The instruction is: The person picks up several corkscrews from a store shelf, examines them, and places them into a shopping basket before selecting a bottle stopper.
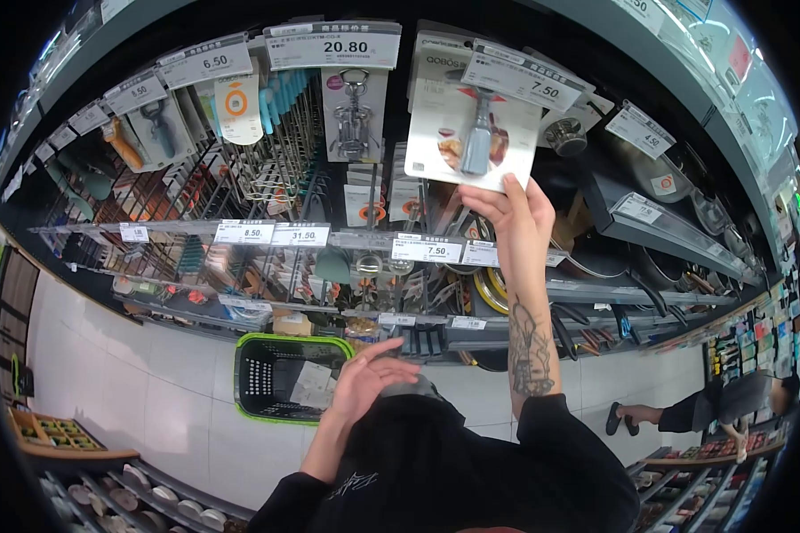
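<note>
My right hand point(514, 209) is raised to the upper rack and pinches the lower edge of a white packaging card, its thumb on the front. Mounted on that card is a kitchen tool with a grey-blue handle point(476, 147); a price label reading 7.50 point(532, 78) overlaps its top, hiding the tool's head. Low in front of my body, my left hand point(369, 382) is empty, fingers spread. Beside it on the floor stands a black shopping basket with a green rim point(240, 377), holding a pale flat package point(314, 385).
A metal corkscrew on a card point(354, 120) hangs left of the held card, beside blue-handled tools point(280, 99). Pans point(596, 259) fill shelves at right. A lower label rail point(356, 238) crosses the rack. Another person point(729, 400) stands in the aisle at far right.
</note>
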`<state>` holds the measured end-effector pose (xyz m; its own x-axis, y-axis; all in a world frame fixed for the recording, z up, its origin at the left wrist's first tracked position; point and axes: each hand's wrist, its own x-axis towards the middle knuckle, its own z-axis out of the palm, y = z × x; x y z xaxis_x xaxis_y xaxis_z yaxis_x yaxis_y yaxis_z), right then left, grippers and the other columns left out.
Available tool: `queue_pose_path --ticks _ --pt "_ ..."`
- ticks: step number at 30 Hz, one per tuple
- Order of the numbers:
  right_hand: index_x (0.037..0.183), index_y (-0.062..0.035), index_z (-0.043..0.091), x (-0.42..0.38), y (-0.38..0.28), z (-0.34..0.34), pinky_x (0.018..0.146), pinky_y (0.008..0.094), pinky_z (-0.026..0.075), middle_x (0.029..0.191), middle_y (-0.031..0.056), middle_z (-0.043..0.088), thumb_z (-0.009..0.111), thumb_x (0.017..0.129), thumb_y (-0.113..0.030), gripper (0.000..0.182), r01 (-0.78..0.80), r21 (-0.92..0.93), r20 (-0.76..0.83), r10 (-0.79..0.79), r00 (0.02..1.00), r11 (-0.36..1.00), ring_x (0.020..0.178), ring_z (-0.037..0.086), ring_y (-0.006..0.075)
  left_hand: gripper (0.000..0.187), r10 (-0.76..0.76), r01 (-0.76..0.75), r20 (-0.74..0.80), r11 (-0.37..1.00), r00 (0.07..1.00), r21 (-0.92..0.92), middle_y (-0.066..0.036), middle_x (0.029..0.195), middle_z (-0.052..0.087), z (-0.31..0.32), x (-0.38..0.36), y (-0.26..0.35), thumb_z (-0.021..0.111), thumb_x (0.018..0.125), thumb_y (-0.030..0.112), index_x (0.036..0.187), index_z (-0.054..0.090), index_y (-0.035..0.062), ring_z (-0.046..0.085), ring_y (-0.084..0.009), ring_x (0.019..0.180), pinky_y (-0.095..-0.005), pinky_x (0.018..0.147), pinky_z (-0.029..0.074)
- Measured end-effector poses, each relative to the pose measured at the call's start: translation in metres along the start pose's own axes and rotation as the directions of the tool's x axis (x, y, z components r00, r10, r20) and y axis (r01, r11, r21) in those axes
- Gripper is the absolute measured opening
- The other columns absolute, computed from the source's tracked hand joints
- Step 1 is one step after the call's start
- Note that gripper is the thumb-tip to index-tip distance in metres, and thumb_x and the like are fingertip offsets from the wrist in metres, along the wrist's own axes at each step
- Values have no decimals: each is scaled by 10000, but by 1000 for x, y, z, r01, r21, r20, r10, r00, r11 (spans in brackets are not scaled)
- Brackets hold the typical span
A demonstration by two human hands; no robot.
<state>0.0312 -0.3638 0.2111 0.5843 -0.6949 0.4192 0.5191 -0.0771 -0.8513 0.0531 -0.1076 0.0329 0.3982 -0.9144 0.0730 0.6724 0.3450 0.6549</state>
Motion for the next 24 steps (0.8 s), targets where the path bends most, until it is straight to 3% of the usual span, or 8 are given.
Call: queue_pose_path --ticks 3,8,12,16,18,19,22,24 --pt "1139 145 485 26 9 -5 835 363 573 1064 261 624 413 1010 -153 333 -125 74 55 121 991 989 947 677 328 667 -30 29 -16 999 999 -22 -318 1115 609 3 -2 0 415 954 432 1374 371 -85 612 -391 1039 -473 971 436" --pt "1182 189 405 65 23 -5 914 396 544 1124 314 570 405 1003 -121 358 -105 13 51 104 993 994 1019 640 378 630 -74 74 11 997 997 5 -306 1106 609 0 -11 -3 390 958 411 1369 382 -67 605 -379 1046 -464 977 431" --pt "1236 209 314 80 40 -5 1006 443 485 1226 329 477 370 969 -35 366 -209 143 57 203 978 967 1133 564 415 637 -79 79 -14 997 997 -6 -321 1105 601 -7 -22 -6 418 953 408 1363 379 -78 614 -376 1027 -449 964 448" --pt "1169 215 331 77 54 -19 1068 477 416 1222 333 450 391 917 23 323 -266 415 85 254 964 870 1228 475 422 614 -78 78 -69 997 995 -9 -320 1115 599 -11 -36 -13 422 958 387 1360 382 -75 619 -364 1014 -450 960 456" --pt "1167 216 347 65 43 -18 1082 465 404 1272 341 425 398 911 24 323 -393 620 139 398 907 679 1240 467 415 599 -63 63 -87 998 994 4 -317 1117 600 -12 -44 -20 426 960 374 1358 385 -72 621 -358 1009 -453 958 459" --pt "1190 206 335 53 36 -22 1092 454 394 1289 358 425 411 906 19 348 -425 620 173 413 894 659 1242 475 398 583 -62 62 -118 998 991 4 -315 1120 600 -12 -48 -24 430 960 360 1354 390 -68 623 -352 1004 -457 955 463" --pt "1194 145 412 -6 -4 -14 1023 445 464 1220 318 526 452 924 -26 321 -394 465 231 321 919 793 1170 555 359 544 -61 62 -181 998 982 3 -300 1137 597 -21 -59 -50 448 957 332 1345 409 -47 624 -340 1004 -475 957 466" --pt "1167 72 503 -58 -12 -32 879 414 553 1053 232 643 495 946 -96 278 -519 433 383 371 846 737 989 661 318 519 -115 87 -343 992 932 -95 -280 1144 598 -27 -71 -74 450 953 334 1328 426 -25 624 -337 997 -475 961 470"
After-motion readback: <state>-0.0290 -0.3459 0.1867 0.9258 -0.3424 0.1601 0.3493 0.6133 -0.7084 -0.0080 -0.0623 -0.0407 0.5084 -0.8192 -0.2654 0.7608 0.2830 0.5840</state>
